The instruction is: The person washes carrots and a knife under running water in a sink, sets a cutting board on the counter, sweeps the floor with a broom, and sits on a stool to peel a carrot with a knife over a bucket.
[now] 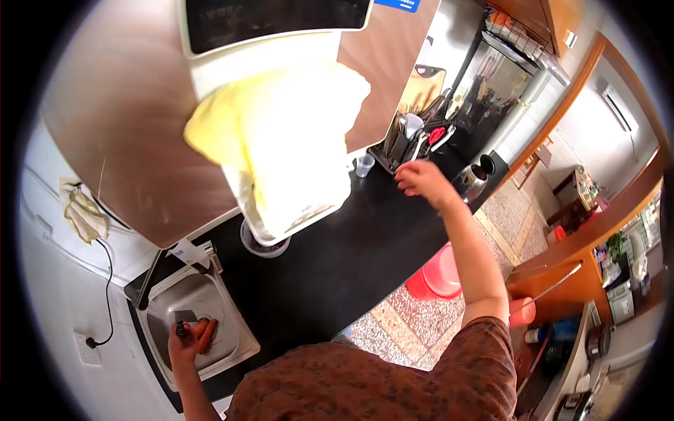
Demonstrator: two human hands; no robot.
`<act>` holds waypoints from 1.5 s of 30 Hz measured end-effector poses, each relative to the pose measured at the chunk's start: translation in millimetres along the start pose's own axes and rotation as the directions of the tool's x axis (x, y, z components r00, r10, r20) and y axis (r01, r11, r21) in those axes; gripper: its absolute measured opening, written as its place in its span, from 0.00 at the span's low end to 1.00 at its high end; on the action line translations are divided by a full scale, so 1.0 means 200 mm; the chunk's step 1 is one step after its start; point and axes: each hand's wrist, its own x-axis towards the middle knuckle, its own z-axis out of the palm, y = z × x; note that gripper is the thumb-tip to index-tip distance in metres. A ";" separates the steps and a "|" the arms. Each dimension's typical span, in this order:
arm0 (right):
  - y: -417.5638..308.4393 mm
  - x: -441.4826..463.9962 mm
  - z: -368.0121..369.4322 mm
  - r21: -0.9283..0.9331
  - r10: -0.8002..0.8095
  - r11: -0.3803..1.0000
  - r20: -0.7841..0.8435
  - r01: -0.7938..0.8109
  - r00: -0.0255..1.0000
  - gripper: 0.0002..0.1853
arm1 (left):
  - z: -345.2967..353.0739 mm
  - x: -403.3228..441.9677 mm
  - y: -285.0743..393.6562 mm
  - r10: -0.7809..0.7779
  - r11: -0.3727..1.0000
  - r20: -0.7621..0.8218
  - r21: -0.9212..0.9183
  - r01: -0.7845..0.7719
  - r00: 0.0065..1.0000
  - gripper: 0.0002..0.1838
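1. My left grip (182, 345), closed round a black-handled tool (182, 328), is at the left edge of the sink (232, 330).
2. Carrots (204, 337) lie in it, just beside that grip.
3. My right grip (423, 180), half curled, hangs toward the far end of the worktop (316, 259); whether it holds anything, I cannot tell.

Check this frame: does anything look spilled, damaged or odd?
Nothing is plainly spilled or damaged. The yellow cloth above the black counter looks odd: most of it is washed out to white, probably by glare.
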 end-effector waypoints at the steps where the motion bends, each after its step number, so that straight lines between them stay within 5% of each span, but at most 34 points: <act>1: -0.02 0.10 -0.12 0.094 0.021 0.995 -0.054 -0.016 0.998 0.10 | 0.06 -0.02 -0.04 0.044 0.999 -0.053 -0.023 -0.045 0.998 0.10; 9: -0.14 0.97 -0.88 0.565 0.046 0.817 -0.259 0.113 0.965 0.08 | 0.18 -0.03 -0.21 0.154 0.967 -0.069 -0.195 -0.165 0.986 0.10; 15: -0.19 1.48 -1.11 0.706 0.063 0.676 -0.340 0.211 0.938 0.08 | 0.29 -0.10 -0.36 0.281 0.946 -0.016 -0.162 -0.280 0.960 0.12; 17: -0.16 1.65 -1.16 0.743 0.107 0.627 -0.379 0.233 0.919 0.10 | 0.54 -0.28 -0.47 0.288 0.952 -0.209 -0.047 -0.304 0.935 0.11; 19: -0.12 1.82 -1.21 0.717 0.167 0.665 -0.415 0.209 0.894 0.14 | 0.27 -0.08 -0.35 0.257 0.948 -0.181 -0.143 -0.284 0.949 0.11; 21: -0.05 1.96 -1.26 0.731 0.226 0.658 -0.417 0.177 0.880 0.15 | 0.21 -0.03 -0.32 0.232 0.937 -0.146 -0.230 -0.261 0.962 0.11; 24: 0.02 2.13 -1.30 0.878 0.208 0.447 -0.290 0.173 0.934 0.18 | 0.26 -0.09 -0.32 0.298 0.914 -0.194 -0.226 -0.338 0.935 0.08; 27: -0.10 2.01 -1.20 0.951 0.189 0.272 -0.204 0.148 0.961 0.17 | 0.24 -0.07 -0.29 0.309 0.890 -0.311 -0.237 -0.389 0.899 0.10; 31: -0.25 1.89 -1.12 0.965 0.280 0.207 -0.218 0.163 0.935 0.18 | 0.26 -0.08 -0.29 0.317 0.896 -0.348 -0.194 -0.398 0.882 0.09; 34: -0.27 1.89 -1.17 0.940 0.293 0.341 -0.123 0.017 0.948 0.21 | 0.25 -0.08 -0.27 0.278 0.909 -0.357 -0.202 -0.365 0.892 0.10; 35: -0.29 1.88 -1.18 0.964 0.314 0.261 -0.131 0.047 0.941 0.22 | 0.24 -0.06 -0.25 0.257 0.915 -0.369 -0.204 -0.347 0.893 0.10; 39: -0.48 1.75 -1.21 0.932 0.281 0.350 -0.199 0.093 0.939 0.17 | 0.20 0.00 -0.21 0.270 0.924 -0.359 -0.164 -0.345 0.893 0.10; 45: -0.80 1.53 -1.25 0.888 0.128 0.282 -0.411 0.365 0.902 0.10 | 0.27 -0.04 -0.25 0.253 0.934 -0.294 -0.175 -0.312 0.922 0.08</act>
